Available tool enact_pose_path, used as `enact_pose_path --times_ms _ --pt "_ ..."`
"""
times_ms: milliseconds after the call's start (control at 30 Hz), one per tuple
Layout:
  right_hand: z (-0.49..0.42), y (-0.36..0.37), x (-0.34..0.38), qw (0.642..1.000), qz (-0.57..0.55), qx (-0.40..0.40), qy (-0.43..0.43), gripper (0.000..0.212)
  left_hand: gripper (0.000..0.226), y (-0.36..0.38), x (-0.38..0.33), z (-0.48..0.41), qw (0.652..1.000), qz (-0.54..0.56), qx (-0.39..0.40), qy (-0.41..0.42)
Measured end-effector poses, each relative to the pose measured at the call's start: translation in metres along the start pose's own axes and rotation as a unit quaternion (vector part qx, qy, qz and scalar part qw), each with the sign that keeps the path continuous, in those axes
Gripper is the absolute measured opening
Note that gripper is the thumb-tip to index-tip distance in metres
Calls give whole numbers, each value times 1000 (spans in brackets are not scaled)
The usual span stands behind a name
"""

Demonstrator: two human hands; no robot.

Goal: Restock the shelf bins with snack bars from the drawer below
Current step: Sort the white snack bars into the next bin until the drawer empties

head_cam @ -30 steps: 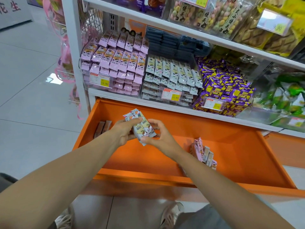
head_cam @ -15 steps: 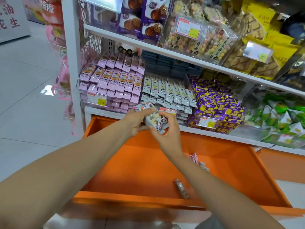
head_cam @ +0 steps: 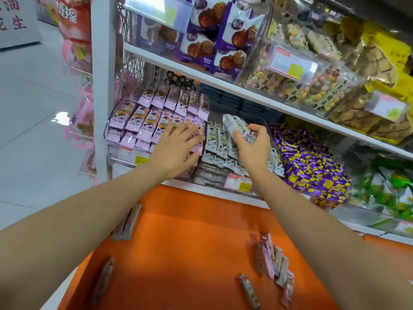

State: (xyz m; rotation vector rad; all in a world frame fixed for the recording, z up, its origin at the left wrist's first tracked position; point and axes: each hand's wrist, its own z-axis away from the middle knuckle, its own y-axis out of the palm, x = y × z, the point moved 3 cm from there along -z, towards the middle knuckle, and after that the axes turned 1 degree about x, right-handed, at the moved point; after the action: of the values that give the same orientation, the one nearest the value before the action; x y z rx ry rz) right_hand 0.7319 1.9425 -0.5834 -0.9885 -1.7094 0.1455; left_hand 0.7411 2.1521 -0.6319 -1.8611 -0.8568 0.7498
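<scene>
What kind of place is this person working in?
Most likely a snack aisle in a shop: white shelves carry packaged snacks, price tags are fixed to clear bins, and an open orange drawer below holds spare bars.

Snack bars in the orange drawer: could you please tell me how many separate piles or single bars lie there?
4: a small stack at back left, one bar at front left, one bar at front centre, and a pink-wrapped bunch at right. The forearms may hide more.
</scene>
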Motion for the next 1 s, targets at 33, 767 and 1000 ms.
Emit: enact_pose_path --times_ms 33,767,1000 --pt "-10 6 1 1000 14 2 10 50 64 5 3 1 1000 -12 0 8" --pt "-91 88 6 975 139 160 67 39 46 33 15 3 992 -28 -116 39" --pt "-83 74 1 974 132 183 34 44 47 29 12 5 996 -26 -80 30"
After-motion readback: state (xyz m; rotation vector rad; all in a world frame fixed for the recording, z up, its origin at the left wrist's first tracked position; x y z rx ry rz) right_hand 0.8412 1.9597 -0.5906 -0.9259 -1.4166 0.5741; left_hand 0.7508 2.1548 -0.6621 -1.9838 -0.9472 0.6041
